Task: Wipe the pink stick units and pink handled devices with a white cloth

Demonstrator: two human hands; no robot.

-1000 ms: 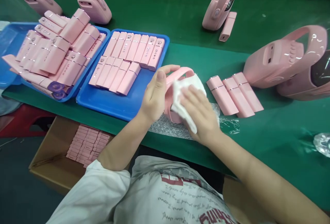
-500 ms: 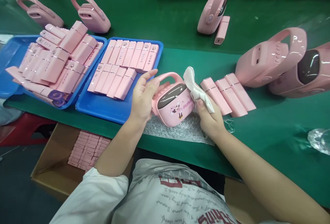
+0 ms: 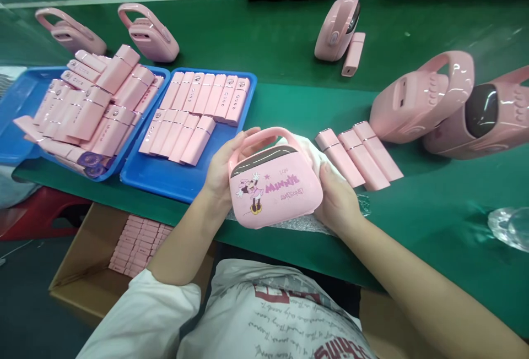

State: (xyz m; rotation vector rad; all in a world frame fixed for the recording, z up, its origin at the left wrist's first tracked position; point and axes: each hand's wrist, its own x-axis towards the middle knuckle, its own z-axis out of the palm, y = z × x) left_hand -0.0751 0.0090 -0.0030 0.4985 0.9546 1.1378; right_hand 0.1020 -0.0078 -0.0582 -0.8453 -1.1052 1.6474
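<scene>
A pink handled device (image 3: 276, 188) with a dark strip and a printed cartoon mouse faces up between my hands, above the green table. My left hand (image 3: 223, 169) grips its left side, fingers behind the handle. On its right side, my right hand (image 3: 336, 196) is closed on a white cloth (image 3: 316, 155) pressed against the device; some of its fingers are hidden behind. Bubble wrap (image 3: 306, 223) lies on the table below. Several pink sticks (image 3: 363, 159) lie just right of my right hand.
A blue tray (image 3: 161, 184) with rows of pink sticks is at the left, beside a heaped blue tray (image 3: 108, 174). More pink devices (image 3: 407, 103) stand at right and along the back. A cardboard box (image 3: 78, 260) sits below; a clear object (image 3: 510, 227) lies far right.
The device has come nearer and turned so its printed front faces me more fully. The cloth has moved partly behind its right side, with my right hand around that edge.
</scene>
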